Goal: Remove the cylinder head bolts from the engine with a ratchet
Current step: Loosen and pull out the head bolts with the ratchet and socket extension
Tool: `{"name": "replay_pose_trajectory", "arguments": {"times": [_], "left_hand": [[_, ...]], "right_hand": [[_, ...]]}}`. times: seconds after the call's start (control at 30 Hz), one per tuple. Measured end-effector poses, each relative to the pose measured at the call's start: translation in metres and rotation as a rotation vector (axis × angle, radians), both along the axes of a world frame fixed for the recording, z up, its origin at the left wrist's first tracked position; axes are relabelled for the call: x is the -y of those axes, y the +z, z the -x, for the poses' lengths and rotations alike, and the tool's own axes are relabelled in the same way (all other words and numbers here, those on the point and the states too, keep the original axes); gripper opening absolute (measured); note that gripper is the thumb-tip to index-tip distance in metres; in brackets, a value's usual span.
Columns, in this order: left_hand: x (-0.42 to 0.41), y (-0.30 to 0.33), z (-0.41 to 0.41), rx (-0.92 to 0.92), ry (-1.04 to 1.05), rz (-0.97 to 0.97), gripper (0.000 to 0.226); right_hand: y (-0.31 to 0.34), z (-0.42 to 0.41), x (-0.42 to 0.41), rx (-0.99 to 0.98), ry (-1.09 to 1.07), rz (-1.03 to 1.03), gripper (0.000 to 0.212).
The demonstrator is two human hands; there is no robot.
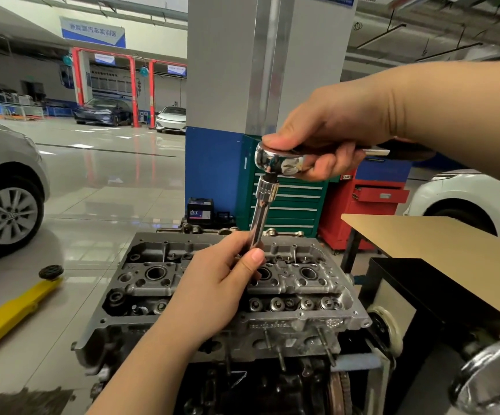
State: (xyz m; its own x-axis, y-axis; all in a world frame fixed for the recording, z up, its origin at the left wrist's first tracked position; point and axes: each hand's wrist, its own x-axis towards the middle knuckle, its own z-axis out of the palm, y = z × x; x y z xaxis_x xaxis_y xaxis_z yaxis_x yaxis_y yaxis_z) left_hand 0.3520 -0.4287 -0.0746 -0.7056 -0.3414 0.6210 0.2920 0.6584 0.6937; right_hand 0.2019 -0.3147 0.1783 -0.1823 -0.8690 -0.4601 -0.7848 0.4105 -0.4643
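While the right hand (323, 136) clasps the ratchet (281, 163), the left hand (221, 280) pinches its extension (260, 217).

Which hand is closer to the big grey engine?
Left. The left hand grips the extension bar just above the engine; the right hand holds the ratchet head higher up.

A single head-worn camera looks forward and down, close over both hands, the engine (227, 295) just beneath them.
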Motion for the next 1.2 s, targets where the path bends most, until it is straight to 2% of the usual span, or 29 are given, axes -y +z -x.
{"name": "replay_pose_trajectory", "arguments": {"times": [0.23, 0.33, 0.5, 0.57, 0.63, 0.7, 0.83, 0.97, 1.03, 1.1, 1.2], "left_hand": [[-0.001, -0.002, -0.001, 0.005, -0.008, -0.024, 0.022], [0.001, -0.002, -0.003, -0.004, -0.029, -0.059, 0.026], [0.005, -0.003, -0.004, 0.000, -0.032, -0.065, 0.027], [0.005, -0.003, -0.002, -0.006, -0.026, -0.076, 0.024], [0.006, -0.002, 0.000, -0.011, -0.020, -0.085, 0.016], [0.006, -0.001, 0.001, -0.009, -0.027, -0.105, 0.013], [0.004, 0.001, 0.001, -0.014, -0.021, -0.101, 0.015], [-0.001, 0.003, 0.001, 0.012, 0.014, -0.054, 0.017], [-0.002, 0.004, 0.001, 0.017, 0.018, -0.050, 0.016], [-0.002, 0.005, 0.001, 0.011, 0.013, -0.060, 0.015], [-0.002, 0.004, 0.001, 0.013, -0.006, -0.121, 0.015]], "right_hand": [[0.007, -0.010, 0.019, -0.099, 0.083, -0.090, 0.051], [-0.001, -0.006, 0.029, -0.058, 0.080, -0.106, 0.053], [-0.016, -0.015, 0.024, -0.005, 0.108, 0.031, 0.053], [-0.021, -0.026, 0.014, -0.193, 0.119, 0.229, 0.053], [-0.030, -0.035, 0.006, -0.581, 0.122, 0.469, 0.052], [-0.049, -0.042, 0.001, -0.802, 0.136, 0.679, 0.049], [-0.081, -0.043, -0.012, -0.736, 0.135, 0.830, 0.042], [-0.079, -0.023, -0.021, -0.380, 0.184, 0.848, 0.026], [-0.078, -0.021, -0.026, -0.313, 0.182, 0.823, 0.026], [-0.075, -0.027, -0.026, -0.483, 0.123, 0.802, 0.028], [-0.078, -0.050, -0.026, -0.948, -0.087, 0.744, 0.046]]}}
